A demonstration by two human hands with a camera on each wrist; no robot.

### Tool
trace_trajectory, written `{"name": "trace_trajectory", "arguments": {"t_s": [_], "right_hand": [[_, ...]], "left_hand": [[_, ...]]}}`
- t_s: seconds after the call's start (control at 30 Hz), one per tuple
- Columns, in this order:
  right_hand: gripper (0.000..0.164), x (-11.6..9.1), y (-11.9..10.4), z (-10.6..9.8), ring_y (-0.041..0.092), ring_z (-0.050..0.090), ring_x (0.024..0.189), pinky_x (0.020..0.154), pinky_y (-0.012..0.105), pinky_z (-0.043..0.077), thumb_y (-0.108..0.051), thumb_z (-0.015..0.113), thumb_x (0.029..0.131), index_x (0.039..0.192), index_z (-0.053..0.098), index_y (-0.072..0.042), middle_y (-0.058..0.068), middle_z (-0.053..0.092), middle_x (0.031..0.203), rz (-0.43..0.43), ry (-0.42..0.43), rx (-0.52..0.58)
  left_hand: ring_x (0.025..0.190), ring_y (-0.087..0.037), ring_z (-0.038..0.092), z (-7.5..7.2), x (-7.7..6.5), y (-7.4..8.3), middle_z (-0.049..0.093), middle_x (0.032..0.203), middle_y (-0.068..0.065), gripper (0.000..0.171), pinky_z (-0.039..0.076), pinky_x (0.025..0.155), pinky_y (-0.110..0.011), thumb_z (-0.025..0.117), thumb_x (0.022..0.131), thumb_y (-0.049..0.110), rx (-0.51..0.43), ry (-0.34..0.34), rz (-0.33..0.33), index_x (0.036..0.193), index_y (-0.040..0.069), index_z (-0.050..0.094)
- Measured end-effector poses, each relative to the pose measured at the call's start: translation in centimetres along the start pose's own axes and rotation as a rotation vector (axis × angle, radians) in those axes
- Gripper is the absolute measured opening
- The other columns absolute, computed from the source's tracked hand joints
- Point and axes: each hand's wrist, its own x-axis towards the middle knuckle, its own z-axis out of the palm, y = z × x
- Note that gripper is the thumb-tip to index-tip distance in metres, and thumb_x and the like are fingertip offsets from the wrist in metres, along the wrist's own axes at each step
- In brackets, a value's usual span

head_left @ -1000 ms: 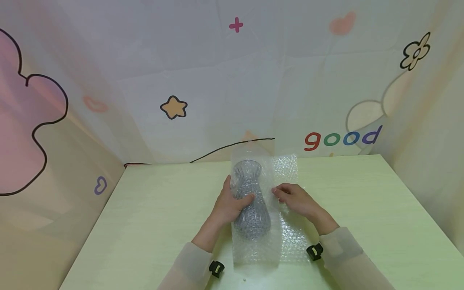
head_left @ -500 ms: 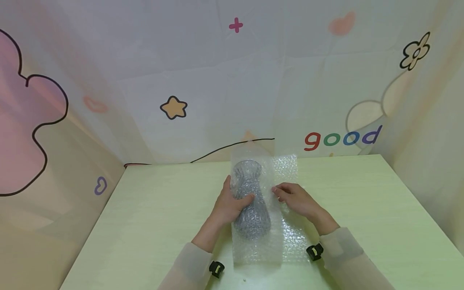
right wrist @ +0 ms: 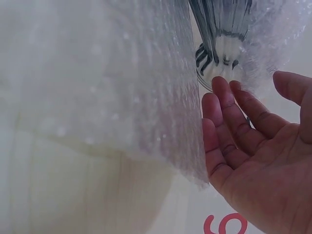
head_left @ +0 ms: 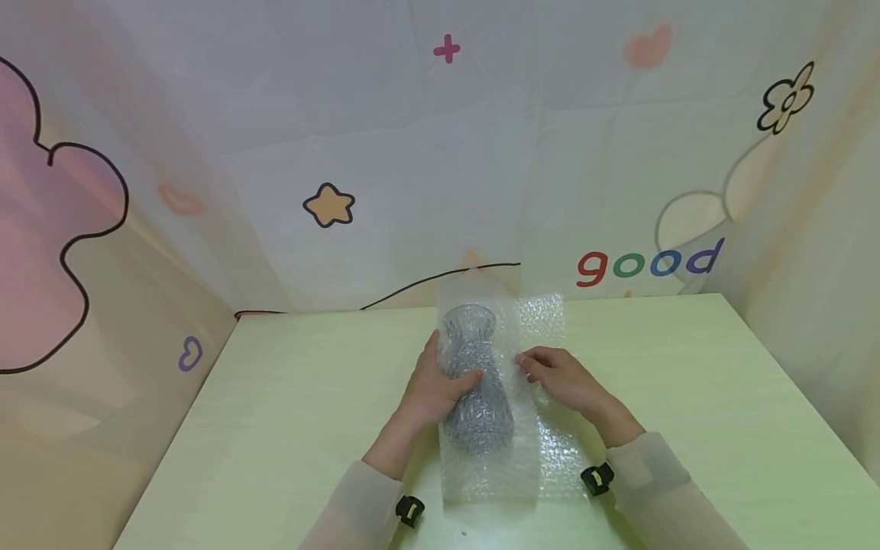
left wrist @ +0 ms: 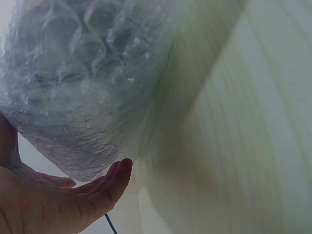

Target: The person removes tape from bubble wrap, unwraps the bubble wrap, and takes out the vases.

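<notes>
"Two hands share one bundle here; what does the left grip (head_left: 428, 393) have?"

"It holds a glass vase (head_left: 483, 420) through bubble wrap (head_left: 488, 483). The thumb (head_left: 467, 379) lies across the front of the vase, and in the left wrist view the other fingers (left wrist: 117, 183) curve along the wrapped side."

"Where is the vase, then?"

"Just right of the left grip's palm, between the two grips. Its flared end lies beyond the left grip, away from the person, and its wide body swells on the near side. I cannot tell whether it touches the tabletop (head_left: 302, 412) underneath."

"And the right grip (head_left: 567, 386)?"

"Fairly wide. The right wrist view shows its fingers loosely bent and its thumb standing apart from them, with fingertips touching an edge of the wrap. Ribbed glass shows just past those fingertips, between two layers."

"What else is around them?"

"A loose strip (head_left: 560, 462) of the wrap runs past the right grip, both beyond it and nearer the person. Behind each grip, toward the person, comes a pale sleeve (head_left: 360, 496) with a small black device (head_left: 410, 511) beside it. Well beyond both grips hangs a pale backdrop (head_left: 385, 114), printed with an orange star (head_left: 329, 205) left of the left grip and the word "good" (head_left: 629, 265) right of the right one."
</notes>
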Motion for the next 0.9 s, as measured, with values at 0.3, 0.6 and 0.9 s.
{"name": "trace_trajectory", "arguments": {"t_s": [0.3, 0.6, 0.9], "right_hand": [[0.039, -0.01, 0.13, 0.03, 0.025, 0.066, 0.109, 0.092, 0.042, 0.052, -0.035, 0.052, 0.109, 0.128, 0.068, -0.006, 0.012, 0.069, 0.12, -0.009, -0.003, -0.002], [0.038, -0.13, -0.15, 0.02, 0.026, 0.065, 0.109, 0.091, 0.039, 0.052, -0.036, 0.053, 0.109, 0.128, 0.069, -0.006, 0.012, 0.069, 0.12, -0.017, -0.007, 0.006], [0.039, -0.17, -0.31, -0.06, 0.026, 0.065, 0.11, 0.093, 0.041, 0.052, -0.036, 0.053, 0.109, 0.128, 0.069, -0.006, 0.012, 0.069, 0.122, -0.017, -0.007, 0.015]], "left_hand": [[0.149, -0.047, 0.036, -0.07, 0.06, -0.29, 0.028, 0.166, -0.025, 0.103, 0.041, 0.113, -0.067, 0.073, 0.092, 0.047, 0.054, -0.01, -0.012, 0.167, 0.009, 0.012], [0.148, -0.046, 0.039, -0.37, 0.11, -0.33, 0.029, 0.165, -0.024, 0.103, 0.042, 0.111, -0.067, 0.071, 0.092, 0.049, 0.044, -0.025, 0.018, 0.167, 0.01, 0.011], [0.151, -0.047, 0.034, -0.48, 0.09, -0.35, 0.025, 0.168, -0.024, 0.103, 0.037, 0.114, -0.07, 0.068, 0.094, 0.052, 0.041, -0.03, 0.012, 0.167, 0.009, 0.01]]}}
